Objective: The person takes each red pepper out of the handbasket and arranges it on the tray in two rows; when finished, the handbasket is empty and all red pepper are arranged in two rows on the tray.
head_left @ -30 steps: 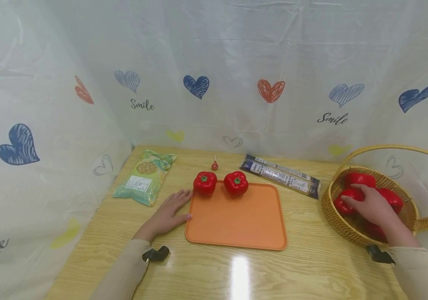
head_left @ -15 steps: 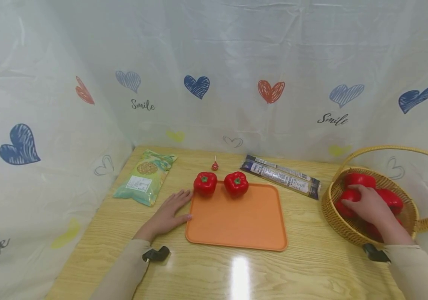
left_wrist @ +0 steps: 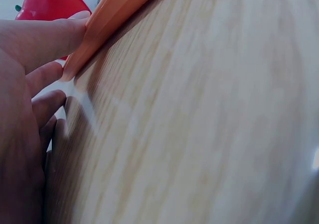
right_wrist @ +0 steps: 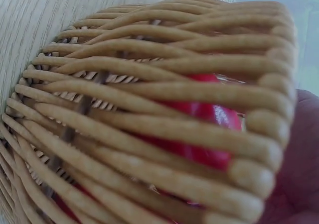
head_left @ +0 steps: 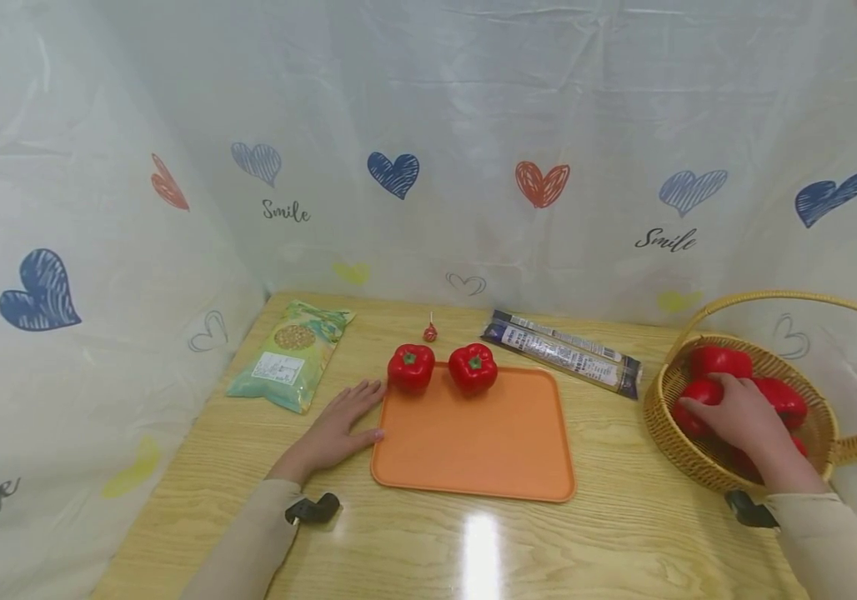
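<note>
My right hand reaches down into the wicker basket at the right and grips a red bell pepper, thumb along its left side, fingers mostly hidden behind. Other red bell peppers lie around it in the basket. In the right wrist view, the weave covers most of the peppers. My left hand lies spread on the table at the left edge of the orange tray, thumb and fingertips right at the rim. Two red bell peppers, one left and one right, sit along the tray's far edge.
Left of the tray lies a green bag of grain. A lollipop lies behind the peppers, and a long flat dark-ended packet lies behind the tray at right. The basket's tall handle arches over its far side. A printed curtain hangs behind.
My right hand has shifted slightly left inside the basket, and the pepper in its grip has turned a little, its stem now out of sight. The left hand and the tray are still.
</note>
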The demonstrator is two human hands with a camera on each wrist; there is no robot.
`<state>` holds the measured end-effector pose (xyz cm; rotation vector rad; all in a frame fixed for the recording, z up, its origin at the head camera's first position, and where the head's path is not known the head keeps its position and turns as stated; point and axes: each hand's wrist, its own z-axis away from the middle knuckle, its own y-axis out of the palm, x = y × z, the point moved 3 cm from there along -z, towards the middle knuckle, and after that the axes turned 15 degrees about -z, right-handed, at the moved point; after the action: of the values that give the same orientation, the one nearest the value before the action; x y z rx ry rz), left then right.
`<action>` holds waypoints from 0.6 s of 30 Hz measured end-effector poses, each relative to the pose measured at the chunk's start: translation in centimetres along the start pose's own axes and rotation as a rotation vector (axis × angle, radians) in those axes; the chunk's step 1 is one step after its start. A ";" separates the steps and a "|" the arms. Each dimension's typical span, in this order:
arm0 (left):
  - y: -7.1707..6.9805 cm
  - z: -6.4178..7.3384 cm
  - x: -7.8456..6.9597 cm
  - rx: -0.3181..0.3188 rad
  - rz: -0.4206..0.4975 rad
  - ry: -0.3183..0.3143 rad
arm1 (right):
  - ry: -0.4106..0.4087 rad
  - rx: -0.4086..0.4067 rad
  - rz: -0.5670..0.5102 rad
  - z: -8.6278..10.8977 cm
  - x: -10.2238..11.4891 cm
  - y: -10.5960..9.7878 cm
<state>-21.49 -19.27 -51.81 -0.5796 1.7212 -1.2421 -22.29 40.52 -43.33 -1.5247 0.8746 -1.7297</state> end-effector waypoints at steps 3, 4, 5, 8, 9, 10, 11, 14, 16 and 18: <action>-0.1 0.0 0.0 0.002 -0.005 -0.004 | -0.002 0.004 0.001 0.0 0.0 -0.1; -0.1 0.1 0.0 0.004 -0.006 -0.006 | -0.002 0.007 0.001 0.0 0.0 -0.1; -0.1 0.1 0.0 0.005 -0.007 -0.007 | -0.002 0.013 -0.001 0.1 0.0 -0.1; -0.1 0.1 0.1 0.009 -0.006 -0.015 | -0.005 0.030 -0.006 0.1 0.1 -0.1; 0.0 0.1 0.1 0.009 -0.006 -0.016 | -0.005 0.037 -0.007 0.1 0.2 -0.1; 0.0 0.1 0.1 0.009 -0.006 -0.016 | -0.005 0.044 -0.009 0.1 0.2 -0.1; 0.0 0.1 0.1 0.009 -0.005 -0.016 | -0.004 0.049 -0.013 0.1 0.3 -0.1; 0.0 0.1 0.1 0.010 -0.004 -0.016 | 0.003 0.063 -0.021 0.2 0.4 -0.2; 0.0 0.1 0.1 0.012 -0.003 -0.016 | 0.007 0.070 -0.025 0.2 0.5 -0.1; -0.1 0.1 0.1 0.013 -0.002 -0.017 | 0.003 0.074 -0.029 0.2 0.5 -0.1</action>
<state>-21.50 -19.42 -51.81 -0.5828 1.6979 -1.2453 -22.10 40.14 -42.95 -1.4936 0.7850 -1.7663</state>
